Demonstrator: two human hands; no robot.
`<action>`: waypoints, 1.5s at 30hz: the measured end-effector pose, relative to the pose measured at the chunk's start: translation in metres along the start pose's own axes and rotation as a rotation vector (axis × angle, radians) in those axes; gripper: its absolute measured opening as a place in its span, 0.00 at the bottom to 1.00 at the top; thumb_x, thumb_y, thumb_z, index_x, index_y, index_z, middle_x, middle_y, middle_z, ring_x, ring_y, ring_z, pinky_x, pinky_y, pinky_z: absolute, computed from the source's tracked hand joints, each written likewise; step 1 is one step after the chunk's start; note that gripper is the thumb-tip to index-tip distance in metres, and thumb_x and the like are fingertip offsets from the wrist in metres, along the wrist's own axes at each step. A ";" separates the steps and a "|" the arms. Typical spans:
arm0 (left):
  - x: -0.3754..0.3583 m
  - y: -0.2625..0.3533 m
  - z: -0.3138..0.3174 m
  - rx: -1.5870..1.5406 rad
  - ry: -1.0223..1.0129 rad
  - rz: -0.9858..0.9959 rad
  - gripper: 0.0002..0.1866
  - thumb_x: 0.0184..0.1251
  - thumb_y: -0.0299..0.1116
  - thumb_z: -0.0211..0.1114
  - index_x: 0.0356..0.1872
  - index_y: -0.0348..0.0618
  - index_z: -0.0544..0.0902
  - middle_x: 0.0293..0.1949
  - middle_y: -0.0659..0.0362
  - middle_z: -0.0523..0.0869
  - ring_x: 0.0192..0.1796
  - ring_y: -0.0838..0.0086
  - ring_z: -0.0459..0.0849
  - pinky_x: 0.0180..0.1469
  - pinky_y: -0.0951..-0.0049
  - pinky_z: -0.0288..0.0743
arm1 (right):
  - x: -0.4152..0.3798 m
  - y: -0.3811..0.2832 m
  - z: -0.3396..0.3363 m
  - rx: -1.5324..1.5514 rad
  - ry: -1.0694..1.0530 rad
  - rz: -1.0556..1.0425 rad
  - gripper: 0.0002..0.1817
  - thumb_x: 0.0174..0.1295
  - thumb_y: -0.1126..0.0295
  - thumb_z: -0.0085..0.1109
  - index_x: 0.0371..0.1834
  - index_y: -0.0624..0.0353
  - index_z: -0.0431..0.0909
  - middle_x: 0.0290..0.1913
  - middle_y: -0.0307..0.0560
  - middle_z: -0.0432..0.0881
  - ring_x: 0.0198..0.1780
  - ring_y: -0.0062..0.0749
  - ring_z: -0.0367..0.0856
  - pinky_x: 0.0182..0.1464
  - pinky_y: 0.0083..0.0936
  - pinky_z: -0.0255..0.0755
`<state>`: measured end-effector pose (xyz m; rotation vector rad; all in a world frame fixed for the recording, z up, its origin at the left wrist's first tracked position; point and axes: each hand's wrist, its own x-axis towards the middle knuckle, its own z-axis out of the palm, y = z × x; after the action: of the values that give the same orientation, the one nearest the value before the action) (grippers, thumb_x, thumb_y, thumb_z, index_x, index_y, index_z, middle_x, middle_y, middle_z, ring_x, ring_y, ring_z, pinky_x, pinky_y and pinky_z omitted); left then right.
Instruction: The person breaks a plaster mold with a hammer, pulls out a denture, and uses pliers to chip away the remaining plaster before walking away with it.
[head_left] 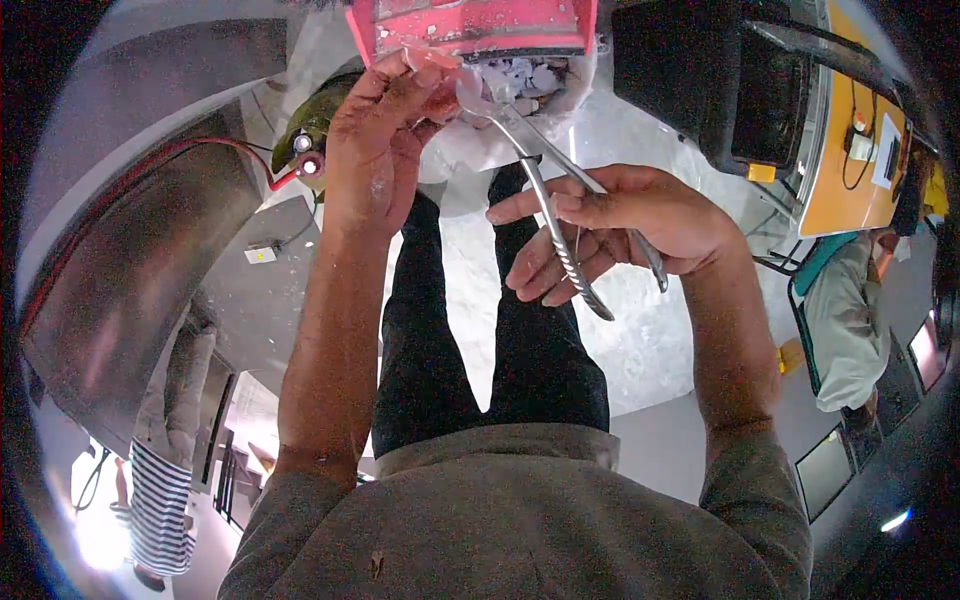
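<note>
My right hand (630,225) holds long metal pliers (535,185), its thumb and fingers around the spread handles. The pliers slant up and left, and their jaws reach the fingertips of my left hand (385,130). That hand is closed in a pinch on a small pale, partly see-through piece (432,58), whose kind I cannot make out. Blur and the fingers hide part of the piece. Just beyond the jaws sits a pink-red box-like tray (475,25) dusted with white crumbs. White broken chips (520,78) lie beneath its near edge.
White dust covers the floor (640,370) around my legs. A red hose (180,145) runs along the left by a dark green rounded tank (315,130). A black chair (710,90) and a yellow-topped table (850,130) stand at right. People are at both sides.
</note>
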<state>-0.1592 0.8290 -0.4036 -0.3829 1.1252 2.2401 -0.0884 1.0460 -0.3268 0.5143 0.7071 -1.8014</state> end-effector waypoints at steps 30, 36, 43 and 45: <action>-0.001 -0.004 -0.002 0.099 -0.001 0.037 0.07 0.66 0.26 0.61 0.43 0.41 0.79 0.44 0.57 0.85 0.47 0.70 0.85 0.54 0.60 0.80 | 0.006 0.014 0.000 0.043 0.154 -0.064 0.27 0.70 0.48 0.49 0.38 0.69 0.76 0.15 0.30 0.60 0.13 0.15 0.58 0.14 0.16 0.55; -0.006 -0.010 0.008 0.079 0.069 0.032 0.09 0.65 0.25 0.63 0.45 0.39 0.77 0.42 0.57 0.84 0.48 0.70 0.85 0.53 0.61 0.82 | 0.007 0.017 0.011 0.064 0.209 -0.168 0.26 0.70 0.48 0.48 0.36 0.64 0.76 0.16 0.30 0.58 0.15 0.17 0.63 0.16 0.18 0.60; -0.010 -0.007 0.017 0.406 0.110 0.237 0.09 0.65 0.26 0.64 0.44 0.38 0.78 0.45 0.57 0.83 0.46 0.71 0.84 0.52 0.65 0.82 | 0.011 0.029 -0.005 0.235 0.003 -0.103 0.26 0.70 0.49 0.48 0.42 0.66 0.76 0.21 0.37 0.70 0.20 0.24 0.71 0.23 0.26 0.73; -0.008 -0.005 0.011 0.236 0.118 0.122 0.08 0.64 0.26 0.63 0.43 0.38 0.79 0.45 0.57 0.83 0.46 0.71 0.84 0.51 0.66 0.82 | 0.010 0.028 -0.003 0.036 0.009 -0.130 0.26 0.70 0.49 0.48 0.45 0.67 0.76 0.24 0.42 0.77 0.23 0.28 0.77 0.28 0.29 0.78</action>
<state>-0.1496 0.8366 -0.3962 -0.3610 1.4934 2.1781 -0.0647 1.0343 -0.3415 0.5105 0.7297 -1.9368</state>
